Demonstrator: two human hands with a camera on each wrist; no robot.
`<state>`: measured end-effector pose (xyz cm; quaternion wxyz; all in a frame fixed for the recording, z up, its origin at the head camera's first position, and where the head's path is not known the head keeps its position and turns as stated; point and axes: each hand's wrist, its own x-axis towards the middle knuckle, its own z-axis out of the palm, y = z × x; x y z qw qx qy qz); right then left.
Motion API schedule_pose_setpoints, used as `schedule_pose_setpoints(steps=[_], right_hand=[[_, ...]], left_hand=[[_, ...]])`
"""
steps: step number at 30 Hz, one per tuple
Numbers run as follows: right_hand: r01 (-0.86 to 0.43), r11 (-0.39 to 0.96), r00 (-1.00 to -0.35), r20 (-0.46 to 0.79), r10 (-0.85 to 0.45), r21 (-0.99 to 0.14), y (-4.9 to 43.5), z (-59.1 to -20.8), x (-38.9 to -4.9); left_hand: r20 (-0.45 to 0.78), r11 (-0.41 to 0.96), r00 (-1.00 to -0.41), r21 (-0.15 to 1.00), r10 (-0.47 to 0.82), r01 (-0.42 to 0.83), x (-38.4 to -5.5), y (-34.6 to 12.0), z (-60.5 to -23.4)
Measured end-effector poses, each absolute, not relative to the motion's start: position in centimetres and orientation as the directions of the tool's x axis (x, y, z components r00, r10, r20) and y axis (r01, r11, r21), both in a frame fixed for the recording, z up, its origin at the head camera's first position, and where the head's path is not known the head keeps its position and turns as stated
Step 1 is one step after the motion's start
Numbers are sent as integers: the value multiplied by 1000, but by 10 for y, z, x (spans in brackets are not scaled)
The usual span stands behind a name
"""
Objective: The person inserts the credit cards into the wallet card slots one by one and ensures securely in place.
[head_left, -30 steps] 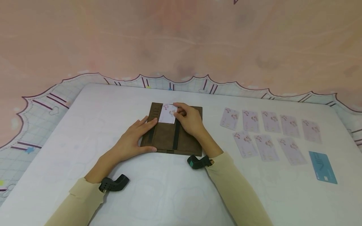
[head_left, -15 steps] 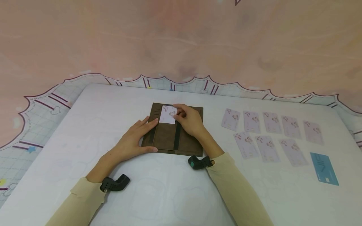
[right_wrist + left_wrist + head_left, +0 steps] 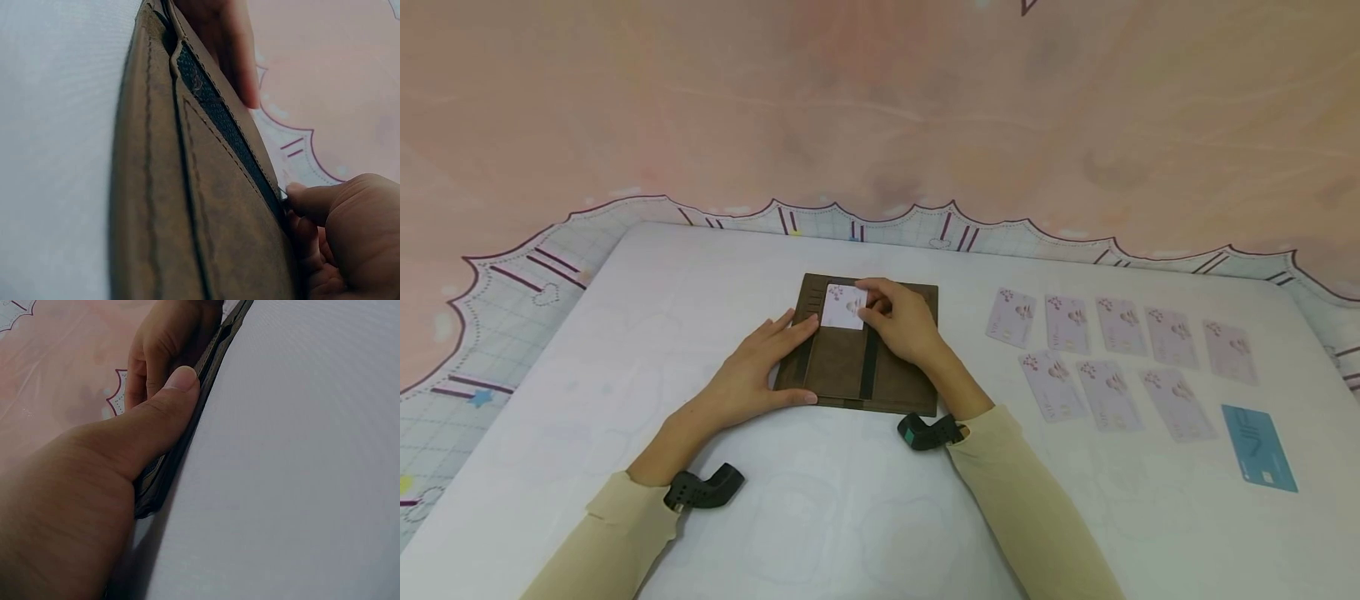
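Note:
A brown wallet [image 3: 837, 362] lies spread on the white table, with dark strips running down it. In its upper middle, a white card with pink print [image 3: 841, 306] sits partly inside a pocket. The thumb and index finger of my right hand [image 3: 910, 321] pinch the card's right edge. My left hand [image 3: 756, 362] rests on the wallet's left side with fingers fairly straight; in the left wrist view its thumb [image 3: 181, 381] presses the near edge. The right wrist view shows the wallet's stitched leather [image 3: 231, 206] close up, the right hand [image 3: 353, 231] at its far edge.
To the right, several similar pink-printed cards [image 3: 1067, 325] lie in two rows. A blue card [image 3: 1259, 448] lies at the end of the nearer row. Beyond the table's far edge hangs a pinkish patterned cloth [image 3: 880, 108].
The card has slid a little toward me, deeper into the wallet's pocket, and my right fingers have moved down with it. My left hand keeps its place.

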<state>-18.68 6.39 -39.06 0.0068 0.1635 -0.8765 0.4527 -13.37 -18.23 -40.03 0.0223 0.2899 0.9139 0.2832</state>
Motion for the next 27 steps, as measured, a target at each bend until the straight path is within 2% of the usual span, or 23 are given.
schedule_pose_setpoints(steps=[27], right_hand=[[-271,522,-943,116,-311,-808,65,-391,-187]], left_hand=[[110,676,-833,532,542,510,-135,-183,-401]])
